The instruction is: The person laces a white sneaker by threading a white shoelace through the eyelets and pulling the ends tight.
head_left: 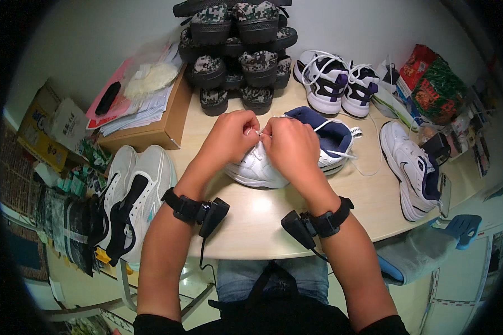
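Note:
A white leather sneaker (262,169) with a navy lining lies on the desk before me, its toe towards the lower left. Over its front part, my left hand (237,132) pinches a white shoelace (260,133) between thumb and forefinger. My right hand (291,144) is close beside it, fingers curled on the same lace and the shoe's upper. Loose lace trails over the shoe's opening and onto the desk at the right. The fingertips partly hide the eyelets. A matching sneaker (410,167) rests at the right edge of the desk.
Camouflage shoes (255,67) are stacked at the back, beside white-and-black sneakers (327,83). A cardboard box (172,121) bearing papers stands back left; grey-white sneakers (151,180) are at the left edge. Food packages (438,88) and a black adapter (436,146) lie right. Cabled devices are strapped to both wrists.

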A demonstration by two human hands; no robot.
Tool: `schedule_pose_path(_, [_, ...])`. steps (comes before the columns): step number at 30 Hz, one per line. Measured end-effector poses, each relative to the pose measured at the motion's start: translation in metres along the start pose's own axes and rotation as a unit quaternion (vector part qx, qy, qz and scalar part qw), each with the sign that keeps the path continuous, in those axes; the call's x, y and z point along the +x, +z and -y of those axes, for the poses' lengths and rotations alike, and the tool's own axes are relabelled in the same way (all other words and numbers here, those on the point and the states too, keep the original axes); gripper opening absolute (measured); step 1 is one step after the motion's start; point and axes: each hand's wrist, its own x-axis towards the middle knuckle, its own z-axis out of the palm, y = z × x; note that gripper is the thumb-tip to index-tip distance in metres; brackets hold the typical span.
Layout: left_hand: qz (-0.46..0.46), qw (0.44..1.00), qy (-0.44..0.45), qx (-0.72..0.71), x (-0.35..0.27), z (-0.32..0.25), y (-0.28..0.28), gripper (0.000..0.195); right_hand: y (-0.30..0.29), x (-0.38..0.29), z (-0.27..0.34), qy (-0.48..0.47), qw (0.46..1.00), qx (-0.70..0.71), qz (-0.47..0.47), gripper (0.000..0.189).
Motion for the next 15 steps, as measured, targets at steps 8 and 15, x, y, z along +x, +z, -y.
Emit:
schedule_pose_path(8, [-0.039,0.999,0.021,-0.029,-0.0047,0.0053,0.0051,0.010,-0.0039,0.0002,0.0026,0.002,1.000,-0.017,0.021,0.013])
schedule_pose_path(15, [-0.063,0.996,0.060,-0.005,-0.0074,0.0062,0.0089,0.012,-0.0014,0.0010,-0.0047,-0.035,0.999,-0.003,0.030,0.013])
